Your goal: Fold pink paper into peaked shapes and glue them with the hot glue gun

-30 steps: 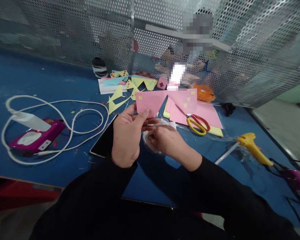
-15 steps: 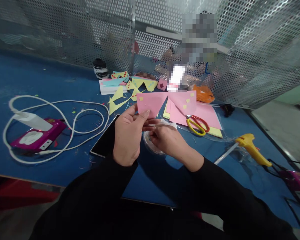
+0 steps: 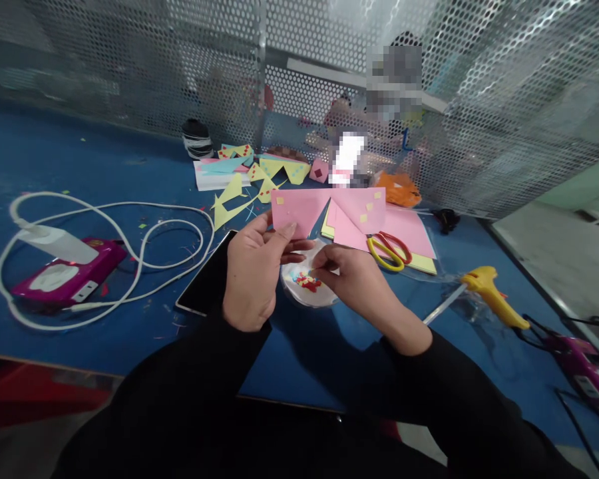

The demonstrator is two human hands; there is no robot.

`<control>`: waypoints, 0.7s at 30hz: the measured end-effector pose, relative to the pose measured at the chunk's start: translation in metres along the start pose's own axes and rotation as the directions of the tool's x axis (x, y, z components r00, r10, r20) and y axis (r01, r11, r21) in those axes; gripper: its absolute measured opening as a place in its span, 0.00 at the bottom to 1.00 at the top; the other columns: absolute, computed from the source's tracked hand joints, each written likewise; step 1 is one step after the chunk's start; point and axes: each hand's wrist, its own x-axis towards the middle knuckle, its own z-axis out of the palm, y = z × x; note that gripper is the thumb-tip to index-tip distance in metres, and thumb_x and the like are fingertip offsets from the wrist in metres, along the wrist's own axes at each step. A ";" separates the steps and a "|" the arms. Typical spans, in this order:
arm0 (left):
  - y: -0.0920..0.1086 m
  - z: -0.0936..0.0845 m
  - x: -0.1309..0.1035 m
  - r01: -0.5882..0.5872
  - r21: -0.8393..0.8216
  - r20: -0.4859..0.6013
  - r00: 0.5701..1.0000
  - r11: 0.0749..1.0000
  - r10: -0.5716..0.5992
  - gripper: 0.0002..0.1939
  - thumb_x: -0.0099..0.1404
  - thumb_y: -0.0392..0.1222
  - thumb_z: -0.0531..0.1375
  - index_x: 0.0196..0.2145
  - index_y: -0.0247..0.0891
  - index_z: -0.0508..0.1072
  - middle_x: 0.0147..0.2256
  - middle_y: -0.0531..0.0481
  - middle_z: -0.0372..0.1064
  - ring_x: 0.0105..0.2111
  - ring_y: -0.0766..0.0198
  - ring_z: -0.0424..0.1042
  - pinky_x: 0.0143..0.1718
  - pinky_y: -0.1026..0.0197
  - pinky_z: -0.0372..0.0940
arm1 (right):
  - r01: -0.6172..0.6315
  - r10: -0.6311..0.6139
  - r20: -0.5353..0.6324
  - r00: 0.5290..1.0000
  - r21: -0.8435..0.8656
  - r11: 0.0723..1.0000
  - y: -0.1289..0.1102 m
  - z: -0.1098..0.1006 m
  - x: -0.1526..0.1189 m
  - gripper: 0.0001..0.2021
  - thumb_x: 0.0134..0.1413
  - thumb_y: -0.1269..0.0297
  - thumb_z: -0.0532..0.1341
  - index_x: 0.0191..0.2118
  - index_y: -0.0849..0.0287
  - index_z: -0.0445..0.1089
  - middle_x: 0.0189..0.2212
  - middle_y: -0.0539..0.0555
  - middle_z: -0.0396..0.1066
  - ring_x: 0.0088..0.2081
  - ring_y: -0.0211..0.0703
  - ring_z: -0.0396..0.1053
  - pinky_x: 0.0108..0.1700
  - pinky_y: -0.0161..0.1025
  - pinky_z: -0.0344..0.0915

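Between thumb and fingers, my left hand [image 3: 257, 273] grips a folded pink paper cutout [image 3: 299, 206], held up above the table. Small yellow paper squares [image 3: 369, 207] are stuck on both of its wings. My right hand [image 3: 352, 269] is over a round clear dish [image 3: 312, 299], thumb and forefinger pinched together; whatever they hold is too small to make out. In the dish lie small red, yellow and blue paper bits [image 3: 305, 281]. Right of the cutout, scissors with red and yellow handles [image 3: 390, 251] rest on a stack of pink and yellow paper [image 3: 412, 229].
A yellow glue gun [image 3: 494, 296] lies at right, near a purple power strip. Left are a white cable [image 3: 150, 206], a charger in a purple socket block [image 3: 70, 266] and a dark tablet [image 3: 204, 276]. Finished-looking paper cutouts [image 3: 284, 169] and black yarn [image 3: 196, 138] sit by the perforated metal screen.
My right hand has shifted slightly right and its fingers have opened into a visible pinch, uncovering the coloured bits in the dish. My left hand keeps holding the pink cutout. The view has shifted slightly.
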 end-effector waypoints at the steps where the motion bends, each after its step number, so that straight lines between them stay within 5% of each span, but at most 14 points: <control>1: 0.000 0.000 0.000 0.003 0.004 -0.002 1.000 1.000 -0.003 0.09 0.60 0.37 0.66 0.39 0.34 0.76 0.25 0.53 0.76 0.24 0.68 0.77 0.23 0.71 0.68 | -0.014 0.015 -0.021 1.000 0.032 0.999 0.001 -0.001 -0.002 0.04 0.51 0.73 0.63 0.30 0.58 0.72 0.28 0.50 0.75 0.29 0.38 0.69 0.34 0.37 0.62; 10: -0.002 0.001 0.001 0.023 0.030 -0.017 1.000 0.999 -0.023 0.12 0.57 0.38 0.67 0.40 0.35 0.76 0.24 0.53 0.76 0.24 0.67 0.77 0.22 0.71 0.67 | -0.045 0.076 -0.097 0.992 0.288 0.957 0.010 -0.005 -0.010 0.01 0.52 0.68 0.64 0.32 0.57 0.74 0.30 0.49 0.77 0.31 0.39 0.73 0.36 0.37 0.68; 15: -0.004 0.001 0.001 0.044 0.079 -0.003 0.999 0.996 -0.044 0.13 0.56 0.41 0.68 0.39 0.36 0.76 0.25 0.53 0.75 0.24 0.66 0.76 0.23 0.70 0.67 | 0.156 -0.089 -0.241 0.966 0.273 0.949 -0.002 -0.011 -0.027 0.04 0.56 0.69 0.63 0.31 0.55 0.72 0.29 0.48 0.75 0.32 0.38 0.72 0.38 0.37 0.68; 21: -0.004 0.005 -0.009 0.084 0.243 0.237 0.961 0.966 -0.144 0.19 0.58 0.44 0.67 0.46 0.34 0.76 0.25 0.50 0.77 0.23 0.64 0.75 0.25 0.66 0.68 | 0.317 -0.236 -0.455 0.859 0.108 0.942 -0.017 -0.034 -0.049 0.04 0.60 0.70 0.62 0.35 0.53 0.72 0.37 0.52 0.74 0.41 0.43 0.73 0.46 0.44 0.68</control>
